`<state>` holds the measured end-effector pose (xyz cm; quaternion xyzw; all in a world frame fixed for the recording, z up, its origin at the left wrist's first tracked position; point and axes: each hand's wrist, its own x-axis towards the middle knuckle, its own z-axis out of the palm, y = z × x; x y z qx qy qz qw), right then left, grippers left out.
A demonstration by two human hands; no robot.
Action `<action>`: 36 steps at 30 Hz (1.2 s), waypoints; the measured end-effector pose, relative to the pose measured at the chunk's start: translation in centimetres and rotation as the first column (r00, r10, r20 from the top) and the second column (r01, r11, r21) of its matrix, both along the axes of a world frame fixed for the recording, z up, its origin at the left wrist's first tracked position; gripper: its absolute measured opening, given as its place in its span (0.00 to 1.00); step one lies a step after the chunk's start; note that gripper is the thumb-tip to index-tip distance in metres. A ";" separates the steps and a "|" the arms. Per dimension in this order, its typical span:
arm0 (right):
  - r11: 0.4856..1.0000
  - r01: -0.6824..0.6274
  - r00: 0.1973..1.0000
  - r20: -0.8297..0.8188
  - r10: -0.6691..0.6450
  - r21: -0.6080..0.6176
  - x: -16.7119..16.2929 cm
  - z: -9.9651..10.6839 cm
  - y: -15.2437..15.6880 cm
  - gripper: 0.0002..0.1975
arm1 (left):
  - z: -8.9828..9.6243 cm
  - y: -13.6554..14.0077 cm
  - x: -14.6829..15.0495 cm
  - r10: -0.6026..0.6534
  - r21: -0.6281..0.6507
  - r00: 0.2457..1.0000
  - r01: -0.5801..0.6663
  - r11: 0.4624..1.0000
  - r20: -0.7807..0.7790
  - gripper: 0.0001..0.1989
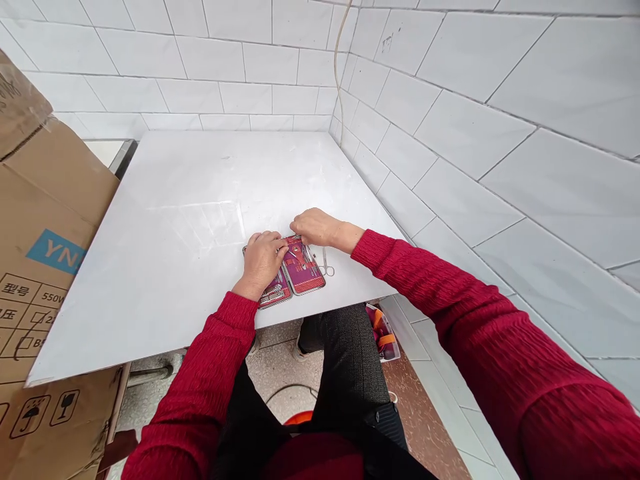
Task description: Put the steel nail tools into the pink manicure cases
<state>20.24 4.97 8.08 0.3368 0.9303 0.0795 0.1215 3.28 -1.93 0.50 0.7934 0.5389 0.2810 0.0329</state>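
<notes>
- An open manicure case lies near the white surface's front edge.
- Left hand covers its left half; right hand curls at its far edge, both grips unclear.
- Scissors rest alongside.

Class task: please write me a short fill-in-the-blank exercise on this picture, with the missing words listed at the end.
1. The left hand covers part of the open case's ____ half.
2. A loop-handled tool lies on the white table, to the ____ of the case.
3. Both sleeves are coloured ____.
4. The large white letters on the blue patch of the cardboard box read ____.

Missing words: left; right; red; YN.
</notes>
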 end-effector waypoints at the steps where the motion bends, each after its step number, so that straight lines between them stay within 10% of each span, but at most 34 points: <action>1: 1.000 -0.001 1.000 0.029 0.001 0.002 -0.4 0.1 0.1 0.09 | -0.1 0.0 0.0 0.001 0.006 1.000 -0.001 1.000 -0.006 0.10; 13: 0.996 -0.047 0.965 0.254 0.064 -0.073 -3.2 1.6 0.7 0.09 | -0.7 -0.1 0.1 0.042 -0.027 0.999 -0.042 0.999 0.004 0.10; 36: 0.998 0.040 0.989 -0.140 -0.046 -0.044 -0.9 -1.8 -1.7 0.13 | 0.1 -0.4 0.2 -0.003 -0.077 0.999 0.007 0.997 0.049 0.10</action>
